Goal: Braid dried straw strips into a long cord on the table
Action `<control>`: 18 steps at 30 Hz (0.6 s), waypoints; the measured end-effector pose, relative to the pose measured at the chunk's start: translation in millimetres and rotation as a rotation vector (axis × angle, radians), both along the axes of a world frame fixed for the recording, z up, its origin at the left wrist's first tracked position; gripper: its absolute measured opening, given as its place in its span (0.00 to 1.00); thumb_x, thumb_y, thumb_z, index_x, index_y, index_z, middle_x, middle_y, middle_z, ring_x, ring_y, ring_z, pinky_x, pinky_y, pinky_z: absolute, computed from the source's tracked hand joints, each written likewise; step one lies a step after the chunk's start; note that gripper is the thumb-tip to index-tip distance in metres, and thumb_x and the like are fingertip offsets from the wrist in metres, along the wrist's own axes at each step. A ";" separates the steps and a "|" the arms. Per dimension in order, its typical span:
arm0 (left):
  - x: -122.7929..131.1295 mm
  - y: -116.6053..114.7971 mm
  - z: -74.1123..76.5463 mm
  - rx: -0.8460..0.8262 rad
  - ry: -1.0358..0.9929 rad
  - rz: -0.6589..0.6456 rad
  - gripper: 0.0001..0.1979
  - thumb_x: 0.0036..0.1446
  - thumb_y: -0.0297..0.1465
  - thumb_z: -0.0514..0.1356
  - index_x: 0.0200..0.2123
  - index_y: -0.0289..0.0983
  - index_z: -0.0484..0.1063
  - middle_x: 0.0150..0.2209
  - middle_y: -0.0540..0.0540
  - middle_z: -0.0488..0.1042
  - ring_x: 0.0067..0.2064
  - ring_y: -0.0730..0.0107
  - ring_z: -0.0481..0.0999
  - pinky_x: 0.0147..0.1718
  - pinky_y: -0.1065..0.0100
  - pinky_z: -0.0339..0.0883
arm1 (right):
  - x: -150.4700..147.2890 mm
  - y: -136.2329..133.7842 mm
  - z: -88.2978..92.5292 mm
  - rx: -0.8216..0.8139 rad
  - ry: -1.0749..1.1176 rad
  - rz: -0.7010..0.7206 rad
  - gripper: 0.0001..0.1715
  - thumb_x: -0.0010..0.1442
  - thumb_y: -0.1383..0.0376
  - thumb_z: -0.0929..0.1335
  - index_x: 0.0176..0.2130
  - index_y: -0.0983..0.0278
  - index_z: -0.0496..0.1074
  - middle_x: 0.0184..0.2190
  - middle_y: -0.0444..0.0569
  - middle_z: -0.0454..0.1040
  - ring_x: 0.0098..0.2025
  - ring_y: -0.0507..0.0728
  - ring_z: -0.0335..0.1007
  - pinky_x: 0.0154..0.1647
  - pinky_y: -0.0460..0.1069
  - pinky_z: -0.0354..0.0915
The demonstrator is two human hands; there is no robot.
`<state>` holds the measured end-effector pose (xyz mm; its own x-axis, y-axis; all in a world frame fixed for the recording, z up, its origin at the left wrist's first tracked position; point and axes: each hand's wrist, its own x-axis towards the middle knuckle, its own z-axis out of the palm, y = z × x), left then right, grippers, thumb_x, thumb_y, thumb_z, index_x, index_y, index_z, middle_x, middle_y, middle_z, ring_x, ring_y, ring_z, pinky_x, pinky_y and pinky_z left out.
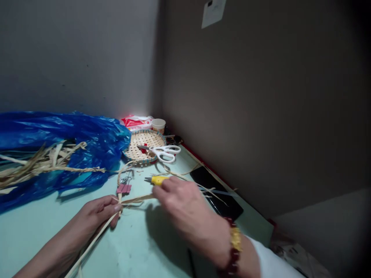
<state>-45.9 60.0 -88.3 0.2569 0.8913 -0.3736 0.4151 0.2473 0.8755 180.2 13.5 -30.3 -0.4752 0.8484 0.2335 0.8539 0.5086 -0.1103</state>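
Observation:
My left hand (pixel 106 208) is closed, thumb and fingers pinching a narrow braid of pale straw strips just below a pink binder clip (pixel 124 188). From that pinch one straw strip (pixel 136 199) runs right to my right hand (pixel 182 208), which is closed on its end. Another long pale strip (pixel 95 240) trails from the left hand toward the near edge of view. A yellow-handled tool with dark narrow tips (pixel 159 180) shows just beyond my right fingers; whether they touch it I cannot tell. The right fingertips are partly hidden.
Blue plastic (pixel 95 135) with a bundle of straw (pixel 55 158) covers the left. At the back are a woven basket (pixel 136 148) bearing white-handled scissors (pixel 166 153), a paper cup (pixel 158 124) and a red-white packet (pixel 135 122). A black phone-like slab (pixel 228 206) lies right, near the wall.

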 end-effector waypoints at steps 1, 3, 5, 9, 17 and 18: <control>-0.3 -0.8 0.2 -0.001 -0.023 -0.021 0.15 0.49 0.42 0.61 0.20 0.39 0.67 0.22 0.52 0.66 0.27 0.68 0.63 0.27 0.71 0.58 | 13.3 -5.2 5.6 -0.104 0.068 -0.045 0.09 0.62 0.71 0.63 0.33 0.65 0.72 0.29 0.50 0.72 0.27 0.55 0.64 0.25 0.49 0.58; -0.3 -2.1 1.5 -0.017 -0.064 -0.047 0.16 0.51 0.42 0.60 0.19 0.38 0.65 0.21 0.54 0.63 0.25 0.70 0.59 0.25 0.72 0.52 | 37.5 -16.3 16.2 -0.221 0.330 -0.035 0.12 0.65 0.67 0.62 0.38 0.62 0.74 0.30 0.49 0.75 0.28 0.54 0.67 0.29 0.48 0.62; 0.4 -3.1 3.9 -0.020 -0.070 -0.041 0.17 0.51 0.43 0.60 0.19 0.38 0.65 0.20 0.54 0.61 0.24 0.72 0.56 0.25 0.72 0.49 | 54.4 -26.8 25.3 -0.336 0.600 -0.007 0.14 0.66 0.63 0.61 0.43 0.59 0.75 0.34 0.49 0.78 0.28 0.53 0.71 0.31 0.48 0.65; 2.3 -5.0 6.9 -0.006 -0.095 -0.032 0.17 0.51 0.43 0.60 0.20 0.38 0.64 0.20 0.54 0.64 0.24 0.71 0.57 0.26 0.72 0.49 | 60.9 -37.6 33.4 -0.634 0.950 -0.054 0.10 0.62 0.61 0.65 0.38 0.59 0.77 0.28 0.49 0.77 0.29 0.55 0.73 0.29 0.48 0.68; 1.2 -6.5 6.1 -0.037 -0.166 -0.013 0.14 0.51 0.40 0.60 0.21 0.38 0.65 0.19 0.55 0.66 0.23 0.73 0.57 0.24 0.72 0.48 | 38.5 -7.8 6.3 -0.522 1.203 -0.056 0.14 0.58 0.63 0.70 0.46 0.61 0.72 0.39 0.48 0.75 0.41 0.55 0.72 0.43 0.50 0.68; 1.3 -6.5 6.4 -0.033 -0.166 -0.011 0.14 0.51 0.40 0.60 0.21 0.38 0.65 0.19 0.55 0.66 0.23 0.73 0.58 0.24 0.72 0.48 | 35.8 -3.9 4.1 -0.505 1.208 -0.085 0.13 0.59 0.61 0.69 0.45 0.61 0.73 0.38 0.48 0.75 0.40 0.54 0.71 0.41 0.49 0.68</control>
<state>-44.6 53.5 -81.9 0.3270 0.8762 -0.3540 0.2686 0.2729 0.9238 215.9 9.6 -26.3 -0.1320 0.9838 0.1214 0.1102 0.1363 -0.9845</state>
